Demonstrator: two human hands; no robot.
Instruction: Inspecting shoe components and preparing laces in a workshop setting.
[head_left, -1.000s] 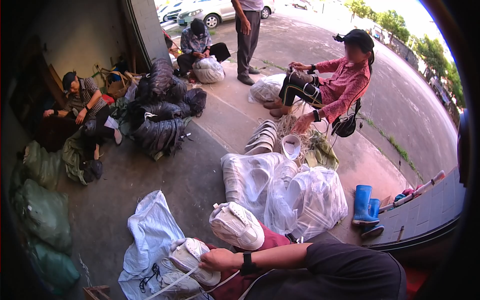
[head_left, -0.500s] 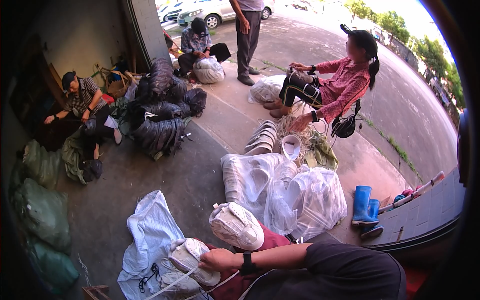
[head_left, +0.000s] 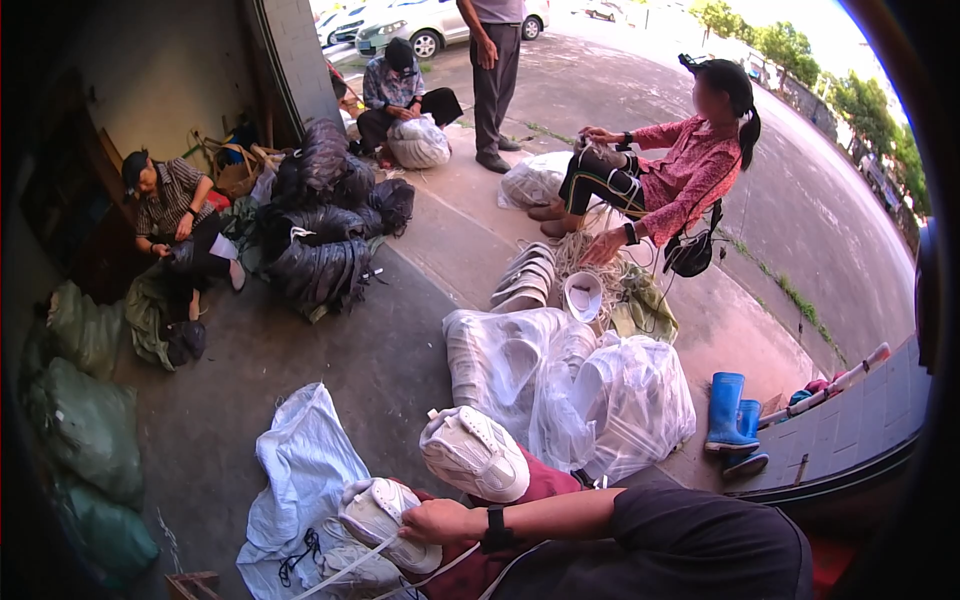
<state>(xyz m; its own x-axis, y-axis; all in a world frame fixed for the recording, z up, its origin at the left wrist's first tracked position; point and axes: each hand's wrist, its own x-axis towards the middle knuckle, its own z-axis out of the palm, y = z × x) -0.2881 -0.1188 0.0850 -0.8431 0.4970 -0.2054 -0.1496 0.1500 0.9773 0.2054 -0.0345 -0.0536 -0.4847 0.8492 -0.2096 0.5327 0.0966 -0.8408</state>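
My right hand (head_left: 442, 521), with a dark band at its wrist, reaches in from the lower right. Its fingers are closed on the side of a cream-white sneaker upper (head_left: 376, 508) that rests over my maroon-covered lap. From beside these fingers a flat white shoelace (head_left: 345, 577) runs down and left to the lower edge, and another lace strand (head_left: 436, 572) hangs below the hand. A second sneaker upper (head_left: 474, 453) lies just beyond, apart from the hand. My left hand is outside the picture.
A white woven sack (head_left: 303, 450) spreads on the floor at left. Clear plastic bags of shoe parts (head_left: 610, 405) stand ahead, blue boots (head_left: 727, 412) at right. Dark bundles (head_left: 320, 240) and green sacks (head_left: 85, 420) lie farther left. Several people work nearby; one person (head_left: 690, 170) sits at the far right.
My right hand and the sneaker upper stay nearly in place. At the far left, a seated person's hands have come closer together over their lap.
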